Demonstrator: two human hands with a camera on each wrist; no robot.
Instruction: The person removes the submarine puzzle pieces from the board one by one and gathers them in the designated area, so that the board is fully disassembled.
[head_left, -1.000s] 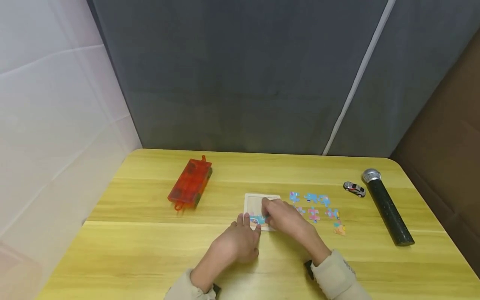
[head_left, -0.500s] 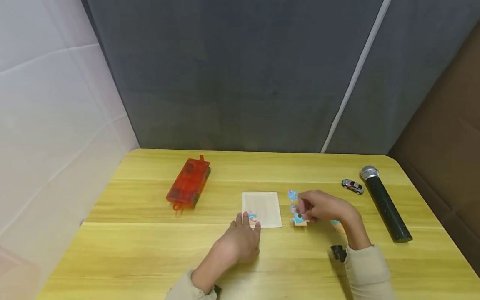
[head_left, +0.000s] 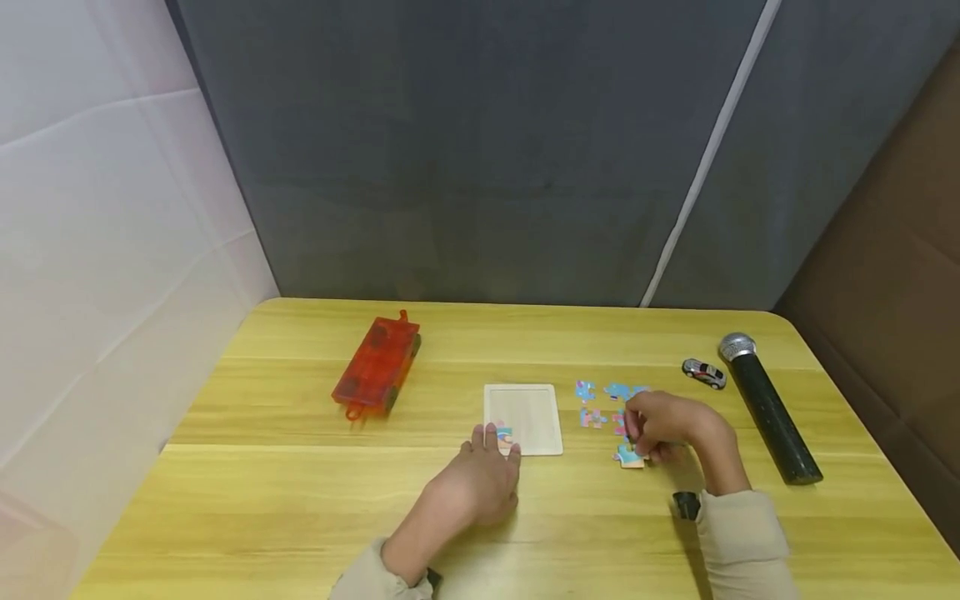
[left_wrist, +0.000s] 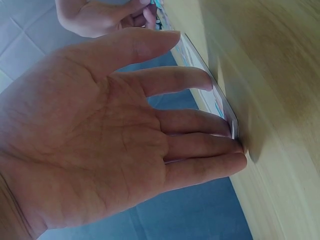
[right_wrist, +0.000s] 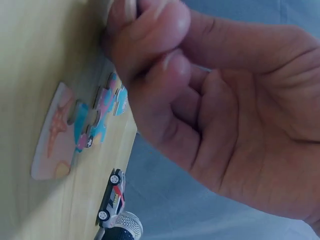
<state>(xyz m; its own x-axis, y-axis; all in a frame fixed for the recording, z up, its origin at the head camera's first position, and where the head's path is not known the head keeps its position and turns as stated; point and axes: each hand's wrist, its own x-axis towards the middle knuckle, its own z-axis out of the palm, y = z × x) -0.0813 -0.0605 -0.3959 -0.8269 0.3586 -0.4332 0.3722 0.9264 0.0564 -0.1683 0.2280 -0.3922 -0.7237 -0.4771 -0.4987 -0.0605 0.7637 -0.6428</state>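
Puzzle tray [head_left: 523, 408] sits mid-surface, near the front edge, with loose pieces [head_left: 600, 402] just right of it. Right hand [head_left: 663, 427] looks curled around a piece [head_left: 628, 455]; left hand [head_left: 480, 479], fingers straight, steadies the tray's corner. Seems like mid-pick, so next it needs carrying over and lining up.

Yellow wooden table [head_left: 300, 500], red case [head_left: 377, 365], puzzle tray [head_left: 522, 417], loose pieces [head_left: 600, 404], toy car [head_left: 705, 373], microphone [head_left: 768, 412]
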